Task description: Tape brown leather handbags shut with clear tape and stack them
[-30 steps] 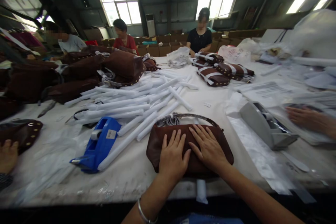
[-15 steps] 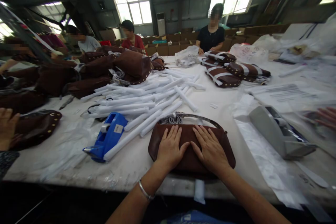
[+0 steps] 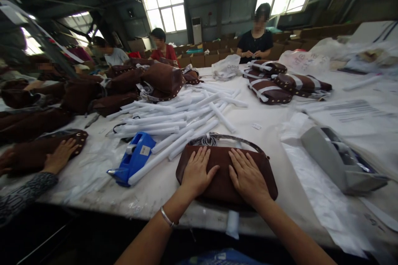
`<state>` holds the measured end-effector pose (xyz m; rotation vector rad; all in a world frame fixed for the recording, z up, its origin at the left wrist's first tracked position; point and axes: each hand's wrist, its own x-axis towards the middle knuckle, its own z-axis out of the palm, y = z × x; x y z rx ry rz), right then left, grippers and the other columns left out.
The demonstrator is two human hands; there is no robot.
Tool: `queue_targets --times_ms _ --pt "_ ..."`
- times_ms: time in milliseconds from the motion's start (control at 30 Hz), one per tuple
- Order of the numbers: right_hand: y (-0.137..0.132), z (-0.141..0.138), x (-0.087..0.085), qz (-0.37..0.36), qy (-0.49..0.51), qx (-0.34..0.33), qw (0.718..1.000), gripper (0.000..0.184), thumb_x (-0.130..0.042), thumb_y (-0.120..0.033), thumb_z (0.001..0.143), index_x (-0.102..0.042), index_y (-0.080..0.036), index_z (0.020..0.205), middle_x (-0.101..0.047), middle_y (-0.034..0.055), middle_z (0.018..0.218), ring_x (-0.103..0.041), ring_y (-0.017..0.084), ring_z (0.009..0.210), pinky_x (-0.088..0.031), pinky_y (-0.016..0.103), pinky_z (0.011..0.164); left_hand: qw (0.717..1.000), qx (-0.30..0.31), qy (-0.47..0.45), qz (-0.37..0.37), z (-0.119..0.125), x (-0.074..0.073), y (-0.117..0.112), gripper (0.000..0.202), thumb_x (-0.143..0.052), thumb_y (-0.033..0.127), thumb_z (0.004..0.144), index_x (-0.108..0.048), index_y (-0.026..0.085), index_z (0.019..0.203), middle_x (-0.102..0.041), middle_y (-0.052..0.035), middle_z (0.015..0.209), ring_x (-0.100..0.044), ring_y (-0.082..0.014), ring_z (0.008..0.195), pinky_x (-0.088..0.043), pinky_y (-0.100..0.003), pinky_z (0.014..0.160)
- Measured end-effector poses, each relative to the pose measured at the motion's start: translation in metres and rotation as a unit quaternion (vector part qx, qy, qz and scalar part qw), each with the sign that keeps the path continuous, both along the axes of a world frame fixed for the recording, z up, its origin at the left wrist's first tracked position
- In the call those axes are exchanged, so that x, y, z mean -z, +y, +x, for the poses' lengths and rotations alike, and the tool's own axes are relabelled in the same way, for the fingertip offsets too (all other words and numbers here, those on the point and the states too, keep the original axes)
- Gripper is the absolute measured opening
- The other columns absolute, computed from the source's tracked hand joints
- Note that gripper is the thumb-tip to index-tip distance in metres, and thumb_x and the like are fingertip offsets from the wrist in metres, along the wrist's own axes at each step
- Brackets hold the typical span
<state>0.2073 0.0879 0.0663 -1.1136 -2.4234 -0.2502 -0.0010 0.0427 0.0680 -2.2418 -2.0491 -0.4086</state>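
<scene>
Taking the blue tape dispenser as the landmark, a brown handbag lies flat just to its right on the white-covered table, with the person's left hand and right hand resting palm down on it, fingers lightly spread, thumbs pointing inward, neither gripping anything. This bag looks to be at an early stage: a white strip pokes out from under its near edge, but no band crosses its upper face. By contrast, the stacked bags well beyond the dispenser and to its right carry white bands, so those appear further along, while the large heap of brown bags beyond it, stretching leftward, seems mostly unbanded. The handbag has a smooth, dull, leathery skin, rounded corners and a plump, softly boxy body; its arched handle wears a shiny film-like covering. Just past the dispenser, slim white rolls, papery and tube-shaped, lie in a loose tangle. Left of it, a co-worker's hand rests on another brown bag with brass-coloured studs. A hard, angular grey tape dispenser stands well to its right.
</scene>
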Motion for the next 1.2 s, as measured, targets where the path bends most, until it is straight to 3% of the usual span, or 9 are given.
queue_targets --times_ms 133,267,333,467,600,767,867,1033,1200 --pt "0.0 0.002 0.002 0.001 0.008 0.003 1.0 0.049 -0.038 -0.025 0.1 -0.046 -0.006 0.144 -0.047 0.0136 0.151 -0.041 0.027 0.141 -0.029 0.048 0.12 0.997 -0.078 -0.011 0.011 0.009 -0.025 0.007 0.069 -0.039 0.057 0.098 -0.043 0.007 0.145 -0.04 -0.0214 0.154 -0.035 -0.0325 0.145 -0.035 -0.053 0.117" --pt "0.0 0.004 0.005 -0.004 0.012 -0.001 1.0 0.049 -0.039 -0.026 0.1 -0.045 -0.006 0.145 -0.045 0.0139 0.152 -0.041 0.028 0.141 -0.03 0.049 0.119 0.997 0.03 -0.029 0.072 0.026 -0.045 0.006 0.067 -0.038 0.05 0.1 -0.027 0.012 0.154 -0.03 -0.0166 0.16 -0.024 -0.0272 0.15 -0.028 -0.05 0.121" --pt "0.0 0.004 0.004 -0.009 0.021 -0.002 1.0 0.049 -0.04 -0.026 0.1 -0.046 -0.006 0.145 -0.045 0.0139 0.151 -0.042 0.028 0.141 -0.032 0.049 0.119 0.993 0.098 -0.018 0.065 0.026 -0.037 0.0 0.066 -0.039 0.048 0.1 -0.025 0.015 0.155 -0.032 -0.0144 0.16 -0.025 -0.0252 0.15 -0.029 -0.049 0.121" --pt "-0.002 0.004 -0.001 -0.015 0.054 -0.028 0.998 0.047 -0.042 -0.022 0.099 -0.048 -0.01 0.144 -0.047 0.0121 0.151 -0.043 0.026 0.14 -0.033 0.048 0.12 0.989 0.142 -0.003 0.037 0.014 -0.008 -0.019 0.059 -0.036 0.044 0.102 -0.031 0.016 0.153 -0.033 -0.012 0.16 -0.025 -0.0226 0.15 -0.028 -0.046 0.122" --pt "-0.013 0.016 -0.004 -0.022 0.122 -0.111 0.986 0.042 -0.044 -0.015 0.097 -0.058 -0.018 0.136 -0.059 0.0082 0.14 -0.049 0.023 0.135 -0.04 0.047 0.116 0.973 0.228 0.011 0.01 0.008 0.001 -0.036 0.076 -0.046 0.066 0.091 -0.03 0.026 0.154 -0.019 -0.0105 0.165 -0.015 -0.0296 0.153 -0.022 -0.053 0.122" --pt "-0.07 0.053 0.006 -0.071 0.203 -0.194 0.957 0.039 -0.052 -0.013 0.095 -0.061 -0.024 0.132 -0.074 0.0058 0.114 -0.07 0.016 0.101 -0.058 0.029 0.088 0.977 0.211 0.018 -0.006 0.012 0.004 -0.05 0.078 -0.053 0.066 0.088 -0.028 0.032 0.154 -0.016 -0.0084 0.166 -0.011 -0.0334 0.153 -0.021 -0.06 0.121" --pt "-0.106 0.069 0.016 -0.168 0.189 -0.135 0.958 0.025 -0.051 -0.025 0.099 -0.07 -0.023 0.114 -0.077 0.0031 0.087 -0.071 0.013 0.071 -0.056 0.021 0.064 0.981 0.196 0.007 -0.007 0.014 0.005 -0.053 0.071 -0.053 0.059 0.091 -0.031 0.033 0.153 -0.019 -0.0061 0.165 -0.013 -0.0315 0.153 -0.021 -0.058 0.121" --pt "-0.114 0.051 0.014 -0.354 0.117 0.082 0.924 0.041 -0.048 -0.055 0.098 -0.073 -0.025 0.086 -0.076 0.0029 0.079 -0.073 0.021 0.072 -0.056 0.029 0.066 0.981 0.194 -0.013 -0.018 0.015 0.002 -0.048 0.07 -0.058 0.029 0.09 -0.03 0.028 0.154 -0.021 -0.0036 0.165 -0.015 -0.0281 0.153 -0.02 -0.055 0.123" --pt "-0.106 0.03 0.018 -0.306 0.005 0.169 0.937 0.057 -0.049 -0.071 0.089 -0.07 -0.022 0.07 -0.073 0.0107 0.067 -0.072 0.031 0.065 -0.05 0.037 0.054 0.985 0.173 0.0 -0.012 0.017 0.003 -0.049 0.076 -0.049 0.009 0.083 -0.03 0.027 0.154 -0.025 -0.0009 0.163 -0.02 -0.0248 0.152 -0.022 -0.052 0.123"
